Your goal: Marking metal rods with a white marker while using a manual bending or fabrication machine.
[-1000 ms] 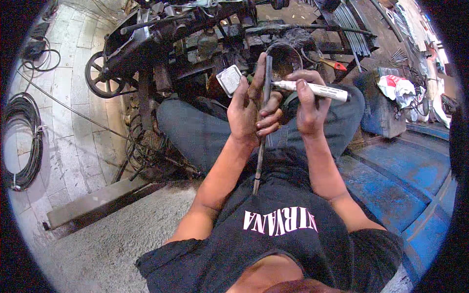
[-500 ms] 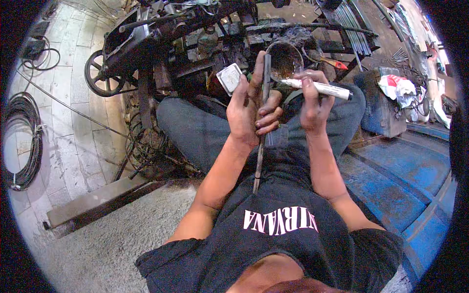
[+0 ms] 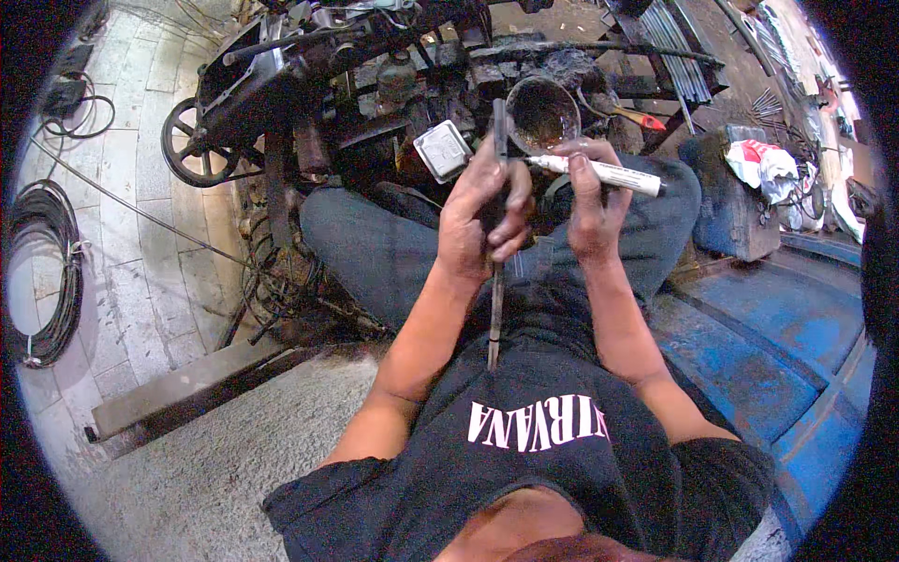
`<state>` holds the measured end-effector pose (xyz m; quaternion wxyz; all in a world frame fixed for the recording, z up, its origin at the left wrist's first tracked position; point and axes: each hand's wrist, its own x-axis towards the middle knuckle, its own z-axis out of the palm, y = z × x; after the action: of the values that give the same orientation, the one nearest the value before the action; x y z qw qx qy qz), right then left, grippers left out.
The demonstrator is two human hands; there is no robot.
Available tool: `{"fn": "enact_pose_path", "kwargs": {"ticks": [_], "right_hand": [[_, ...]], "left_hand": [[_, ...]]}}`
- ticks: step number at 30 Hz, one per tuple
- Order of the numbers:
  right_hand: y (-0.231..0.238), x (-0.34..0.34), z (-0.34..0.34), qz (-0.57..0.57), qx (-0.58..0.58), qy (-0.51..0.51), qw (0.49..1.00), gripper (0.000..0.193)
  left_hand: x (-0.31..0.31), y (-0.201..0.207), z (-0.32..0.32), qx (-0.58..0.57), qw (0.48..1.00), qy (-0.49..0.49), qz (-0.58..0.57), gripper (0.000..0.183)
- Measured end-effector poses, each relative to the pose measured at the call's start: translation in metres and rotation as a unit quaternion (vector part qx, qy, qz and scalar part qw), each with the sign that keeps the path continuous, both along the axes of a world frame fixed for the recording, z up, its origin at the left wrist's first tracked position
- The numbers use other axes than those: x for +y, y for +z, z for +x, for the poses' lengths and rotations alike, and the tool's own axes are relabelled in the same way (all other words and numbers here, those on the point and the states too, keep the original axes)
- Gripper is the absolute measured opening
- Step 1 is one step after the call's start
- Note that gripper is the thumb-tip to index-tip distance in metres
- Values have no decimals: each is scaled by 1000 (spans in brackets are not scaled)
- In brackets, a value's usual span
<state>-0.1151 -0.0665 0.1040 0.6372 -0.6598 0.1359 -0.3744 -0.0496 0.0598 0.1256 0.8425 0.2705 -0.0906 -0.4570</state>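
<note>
Two bare hands at work above the lap of a seated person in blue jeans and a black printed T-shirt. Left hand clenched around a long, thin dark metal rod; rod runs nearly straight up the head view, its lower end over the shirt, its upper end rising past the fingers. Right hand pinches a white cylindrical marker pen, held roughly level, tip pointing left and meeting the rod just above the left hand's fingers. Pen body sticks out to the right, beyond the knuckles.

Just beyond the pen tip: a round, rusty metal cup, open mouth up, inside dark and stained. Left of the rod, a small white square box sits near the knee. Behind both, a grimy black machine frame with a spoked wheel at its left end. Coiled black cable lies on pale paving slabs far left. Worn blue painted metal surface at the person's right. White crumpled cloth with red marks rests on a dark block further right.
</note>
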Motion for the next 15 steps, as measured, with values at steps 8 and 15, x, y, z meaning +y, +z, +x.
{"fn": "enact_pose_path", "kwargs": {"ticks": [8, 15], "right_hand": [[8, -4, -3, -7, -14, -21, 1000, 14], [10, -3, -5, 72, -25, -19, 997, 14]], "left_hand": [[-8, -7, -8, -2, 990, 73, 122, 37], [-3, -8, -12, -50, 983, 20, 177, 35]]}}
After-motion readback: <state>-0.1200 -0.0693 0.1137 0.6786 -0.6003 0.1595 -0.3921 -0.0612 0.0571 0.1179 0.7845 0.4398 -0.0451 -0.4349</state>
